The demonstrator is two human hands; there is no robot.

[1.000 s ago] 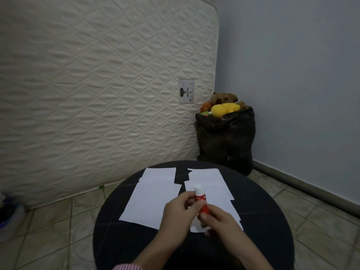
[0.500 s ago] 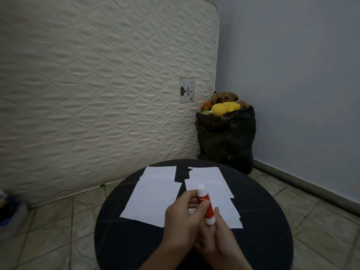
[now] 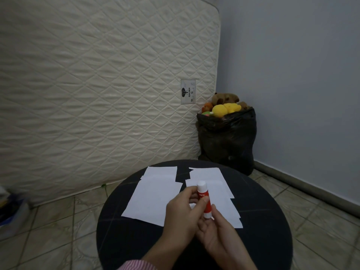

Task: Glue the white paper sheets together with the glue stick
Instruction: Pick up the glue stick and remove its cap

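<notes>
Since a second ago the glue stick point(image 3: 204, 199) has come up from a slanted pose between the two hands to stand nearly upright over the near middle of the round black table point(image 3: 263, 221), its white cap at the top and still on. The left hand point(image 3: 182, 213) has slid further round the red barrel and now grips it between thumb and curled fingers, while the right hand point(image 3: 214, 230) has dropped lower and pinches the white base from below and to the right; the two hands sit close together, both clamped on the stick. This reads as getting ready to uncap or twist up the glue, so by my judgement no glue has yet met paper and the joining itself is still ahead. The white paper sheets have not shifted: the left pile point(image 3: 155, 195) lies just left of the hands, and the right pile point(image 3: 216, 184) lies beyond and to the right of them, partly hidden behind the stick and fingers, with a strip of dark tabletop between the piles at their far ends. White lettering shows on the red barrel beside the left thumb, but it is too small and half covered to read. On the far side, a label point(image 3: 188, 91) sewn on the quilted mattress point(image 3: 97, 84) reads "GAJAH" sideways beside a dark elephant figure; its smaller print is illegible.
</notes>
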